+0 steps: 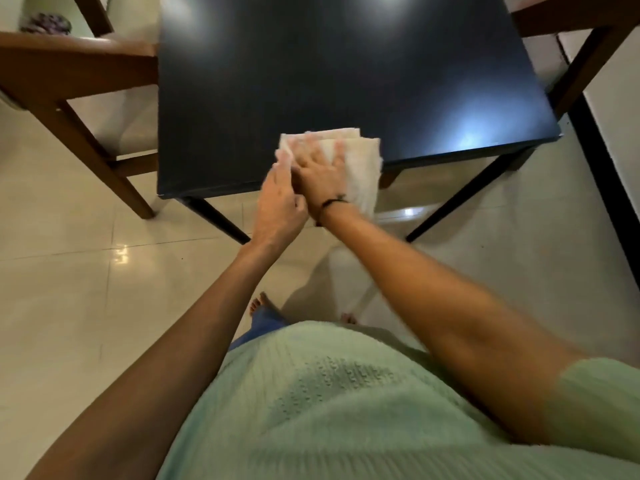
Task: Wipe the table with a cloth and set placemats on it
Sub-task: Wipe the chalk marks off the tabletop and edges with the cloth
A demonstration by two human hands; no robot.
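A dark, glossy square table [329, 71] stands in front of me. A pale folded cloth [360, 157] lies on its near edge, with one part hanging down over the edge. My right hand [322, 174] lies flat on the cloth with its fingers spread, a dark band on its wrist. My left hand [280, 202] reaches in beside it, and its straight fingertips touch the cloth's left edge, which looks blurred. No placemats are in view.
A brown wooden chair [69, 71] stands at the table's left side, and another wooden chair [581, 36] at its right. Glossy pale floor tiles [86, 289] surround the table. A dark strip [602, 174] runs along the floor on the right.
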